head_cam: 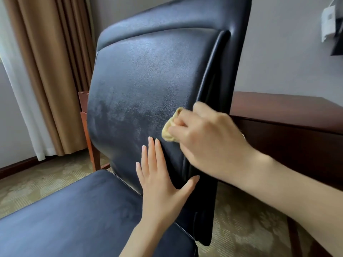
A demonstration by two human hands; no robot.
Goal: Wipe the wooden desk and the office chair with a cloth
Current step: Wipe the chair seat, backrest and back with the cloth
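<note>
A black leather office chair fills the view, its tall backrest (148, 76) tilted and its seat (74, 216) at the lower left. My right hand (209, 140) grips a bunched yellow cloth (169, 129) and presses it against the backrest's lower right part. My left hand (159, 180) lies flat on the backrest's lower edge, fingers straight and spread, thumb out to the right. Dull smears show on the leather left of the cloth. The dark wooden desk (282, 112) stands behind the chair on the right.
Brown curtains (52, 71) and a white sheer hang at the left. A wooden stand (87, 127) sits behind the chair's left side. Patterned carpet (246, 234) covers the floor. Grey wall behind, with a dark device (334, 26) at the upper right.
</note>
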